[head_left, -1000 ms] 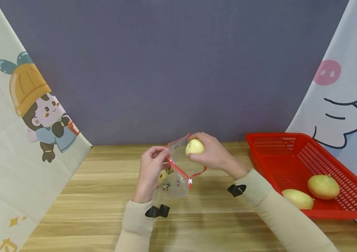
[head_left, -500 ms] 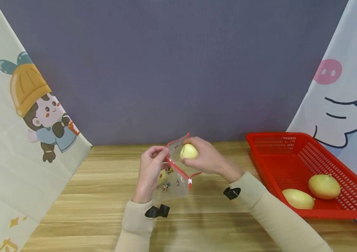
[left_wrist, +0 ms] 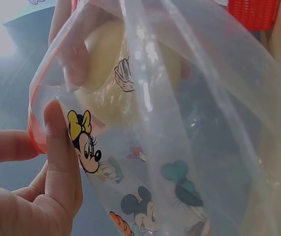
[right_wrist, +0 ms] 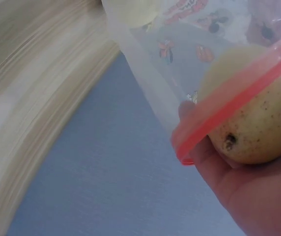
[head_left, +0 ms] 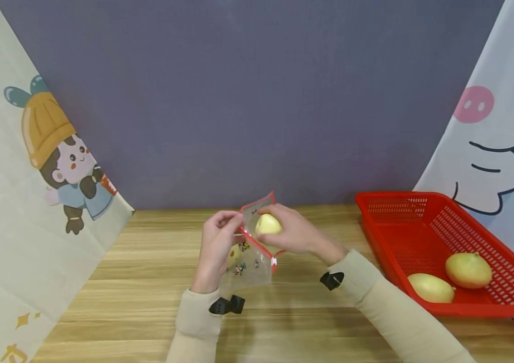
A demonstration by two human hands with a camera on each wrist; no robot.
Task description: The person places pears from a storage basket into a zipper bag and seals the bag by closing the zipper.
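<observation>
My left hand (head_left: 218,242) pinches the red zip edge of a clear slider bag (head_left: 252,272) printed with cartoon figures, its mouth spread apart. In my right hand (head_left: 295,229) I grip a pale yellow mango (head_left: 268,225) between thumb and fingers. The mango is at the bag's mouth; the right wrist view shows the red rim (right_wrist: 229,105) crossing in front of it, part of the fruit behind the plastic. Through the plastic in the left wrist view, the mango (left_wrist: 111,73) and fingers look hazy. Another yellow fruit (head_left: 233,256) lies lower in the bag, partly hidden.
A red perforated basket (head_left: 375,242) stands at the right with two yellow-green mangoes (head_left: 467,270) in it. Below is a wood-grain table (head_left: 148,297). A grey panel (head_left: 257,101) closes off the back, with printed cloths at both sides.
My right hand has carried the mango leftward and slightly down, further into the bag's mouth. My left hand keeps its hold on the bag's edge, nearly still.
</observation>
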